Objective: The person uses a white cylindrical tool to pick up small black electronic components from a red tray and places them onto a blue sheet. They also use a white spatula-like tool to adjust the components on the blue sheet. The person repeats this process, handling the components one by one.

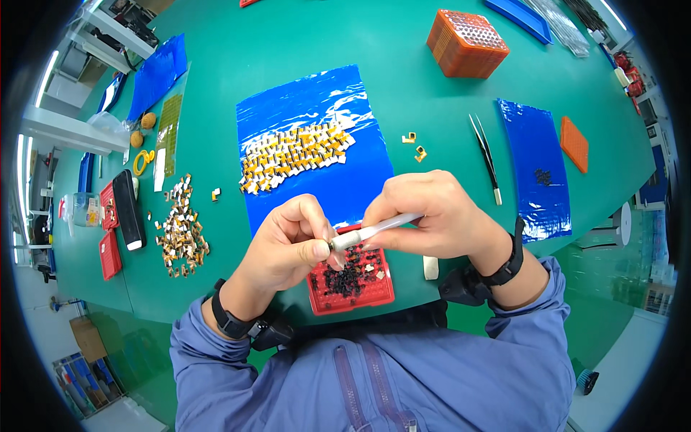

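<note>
My right hand (433,214) grips a white pen-like tool (371,231), which slants down to the left. At the tool's tip, my left hand (289,246) pinches a tiny dark and yellowish part, mostly covered by the fingertips. Directly below both hands is a red tray (374,294) with many small black pieces (347,279) and a few pale ones in it. Beyond the hands a blue sheet (345,189) carries rows of small white, orange and black parts (295,155). Two similar loose parts (420,153) lie to the right of that sheet.
Tweezers (486,158) and another blue sheet (536,144) with a few black pieces lie right. A stack of orange trays (468,45) stands at the back. Left are a loose pile of parts (183,234), a black case (128,209) and yellow scissors (142,162).
</note>
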A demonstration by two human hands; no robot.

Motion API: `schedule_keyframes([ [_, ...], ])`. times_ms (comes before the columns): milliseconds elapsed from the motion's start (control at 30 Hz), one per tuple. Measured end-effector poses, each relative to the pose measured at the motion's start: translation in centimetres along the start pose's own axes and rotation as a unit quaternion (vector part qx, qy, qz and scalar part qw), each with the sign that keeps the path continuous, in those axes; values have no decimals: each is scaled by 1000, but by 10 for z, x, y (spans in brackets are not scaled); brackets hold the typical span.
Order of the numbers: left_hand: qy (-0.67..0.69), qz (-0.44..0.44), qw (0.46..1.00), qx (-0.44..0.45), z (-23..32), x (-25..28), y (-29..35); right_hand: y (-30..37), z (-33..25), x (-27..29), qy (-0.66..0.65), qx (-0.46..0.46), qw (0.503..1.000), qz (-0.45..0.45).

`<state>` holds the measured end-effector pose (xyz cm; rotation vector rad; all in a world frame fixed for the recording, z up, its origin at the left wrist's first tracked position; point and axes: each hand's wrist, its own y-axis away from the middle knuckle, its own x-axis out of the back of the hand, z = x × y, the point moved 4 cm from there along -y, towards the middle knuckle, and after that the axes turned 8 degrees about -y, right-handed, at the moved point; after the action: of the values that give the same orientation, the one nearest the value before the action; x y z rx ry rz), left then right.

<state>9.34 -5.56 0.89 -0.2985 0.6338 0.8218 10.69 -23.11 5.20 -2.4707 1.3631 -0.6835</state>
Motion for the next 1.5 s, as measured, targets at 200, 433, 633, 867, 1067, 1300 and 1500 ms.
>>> schedule_keyframes([
  [200,6,5,1000,18,1,2,0,5,11,-3,-218,-317,918,-96],
  [433,-25,2,999,33,0,2,2,5,12,-2,-212,-222,948,-87],
  [633,-39,-1,999,38,2,2,3,6,12,2,-164,-199,960,-109],
  [867,-35,0,999,41,1,3,3,4,9,3,-183,-255,942,-119],
  [1067,-38,-18,998,38,0,3,3,4,10,5,-148,-166,970,-95],
  [1300,-34,-11,998,45,1,4,4,4,8,2,-174,-289,931,-141],
  [1500,-42,-13,998,46,0,4,4,5,9,2,-219,-223,946,-83],
])
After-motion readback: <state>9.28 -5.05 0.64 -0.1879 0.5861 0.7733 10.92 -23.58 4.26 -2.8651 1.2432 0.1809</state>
